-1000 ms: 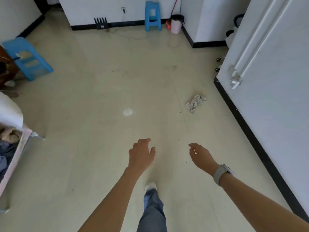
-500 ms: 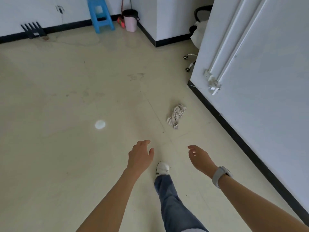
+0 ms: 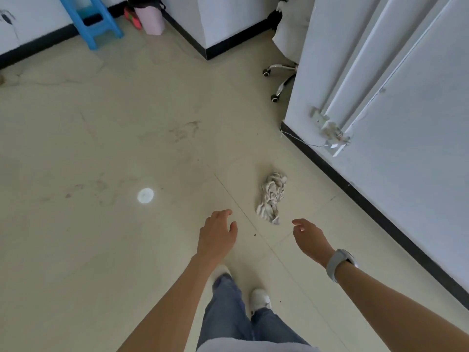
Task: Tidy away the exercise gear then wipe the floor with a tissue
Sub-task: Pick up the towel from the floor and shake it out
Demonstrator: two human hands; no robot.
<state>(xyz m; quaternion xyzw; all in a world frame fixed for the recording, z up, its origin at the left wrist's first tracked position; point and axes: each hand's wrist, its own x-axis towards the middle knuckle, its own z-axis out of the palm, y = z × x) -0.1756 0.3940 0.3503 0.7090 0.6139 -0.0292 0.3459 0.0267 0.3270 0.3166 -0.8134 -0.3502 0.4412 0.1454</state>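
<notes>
A crumpled whitish tissue [image 3: 272,197] lies on the pale tiled floor [image 3: 101,148], just ahead of both hands. My left hand [image 3: 217,235] hangs open and empty, down and left of the tissue. To the tissue's lower right is my right hand [image 3: 309,237], fingers loosely curled, holding nothing, with a grey watch on its wrist. Neither hand touches the tissue. No exercise gear is visible.
A white wall with a black skirting [image 3: 380,212] runs along the right. A blue stool [image 3: 94,19] and a pink bin [image 3: 152,19] stand at the back. Chair castors [image 3: 276,82] poke out beside the wall corner. A bright light spot [image 3: 145,195] lies on the floor.
I have stepped forward and turned right; the tissue is now much nearer, just beyond my hands. Both hands stay empty in the same pose.
</notes>
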